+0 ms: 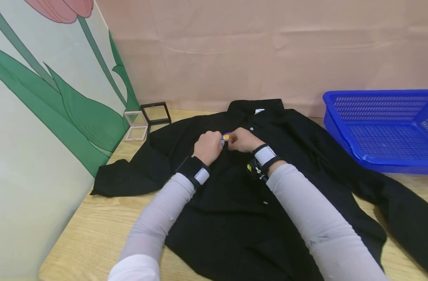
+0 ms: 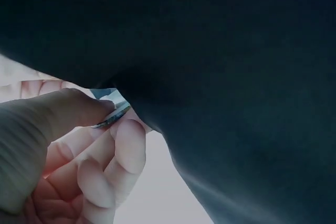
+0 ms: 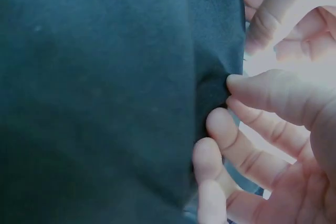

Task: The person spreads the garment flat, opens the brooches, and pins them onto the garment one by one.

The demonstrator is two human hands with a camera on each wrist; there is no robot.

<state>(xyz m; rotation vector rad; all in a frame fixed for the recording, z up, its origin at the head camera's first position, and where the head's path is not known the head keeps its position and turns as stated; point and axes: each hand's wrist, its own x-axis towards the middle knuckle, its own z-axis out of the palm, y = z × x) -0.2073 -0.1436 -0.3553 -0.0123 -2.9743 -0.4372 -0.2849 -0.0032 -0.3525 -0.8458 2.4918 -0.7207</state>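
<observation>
A black button-up shirt lies spread on the wooden table, its collar toward the back wall. Over its upper chest, my left hand pinches a small round purple-and-yellow badge between thumb and fingers. In the left wrist view the badge appears nearly edge-on, beside the dark cloth. Close by on the right, my right hand pinches a fold of the shirt; the right wrist view shows its thumb and fingertips on the black fabric. The badge's back is mostly hidden by fingers.
A blue plastic basket stands at the right, near one spread sleeve. Two small framed cases, one black and one pale pink, stand at the back left beside the other sleeve. A tulip-patterned panel borders the table's left side.
</observation>
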